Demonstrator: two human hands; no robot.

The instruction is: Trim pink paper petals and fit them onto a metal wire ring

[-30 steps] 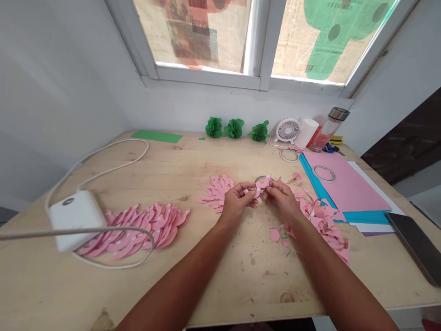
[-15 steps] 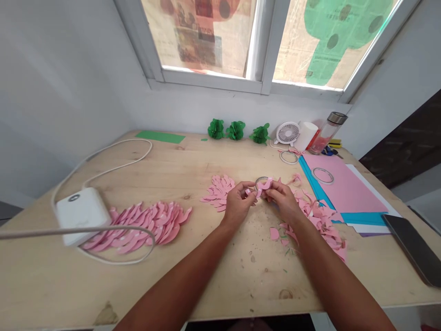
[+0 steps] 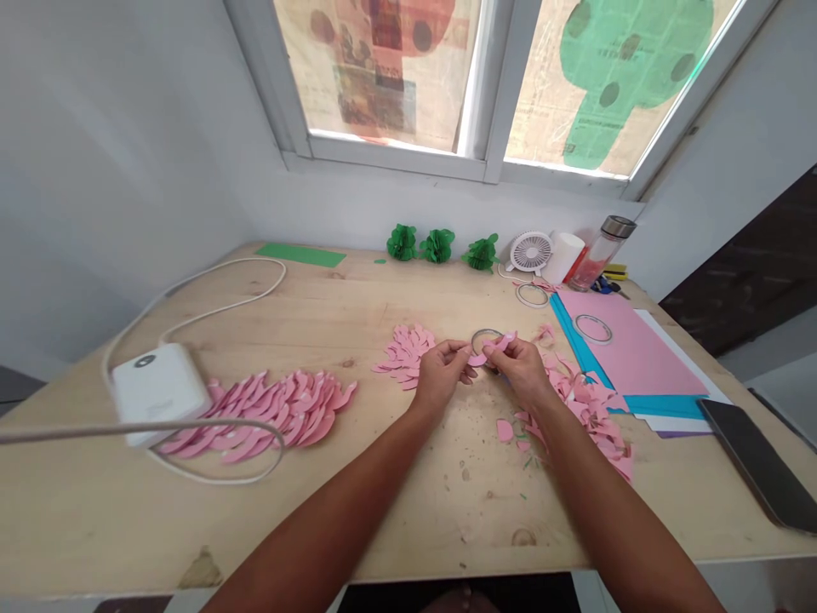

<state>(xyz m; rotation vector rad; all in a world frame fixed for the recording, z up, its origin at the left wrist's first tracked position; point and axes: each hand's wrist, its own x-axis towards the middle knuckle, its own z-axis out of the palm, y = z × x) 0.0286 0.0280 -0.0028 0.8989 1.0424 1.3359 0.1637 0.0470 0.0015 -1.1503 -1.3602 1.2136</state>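
Just right of centre in the frame, the left hand [image 3: 442, 373] and the right hand [image 3: 520, 368] pinch a small, curved pink paper piece [image 3: 478, 360] in narrow fingertip grips, with a thin grey ring [image 3: 487, 331] just beyond. Such thin paper probably creases easily, so light pressure near its edges and steady wrists should suit it best; holding it clear of the loose, jagged pink paper scraps [image 3: 593, 413] at lower right should avoid snagging
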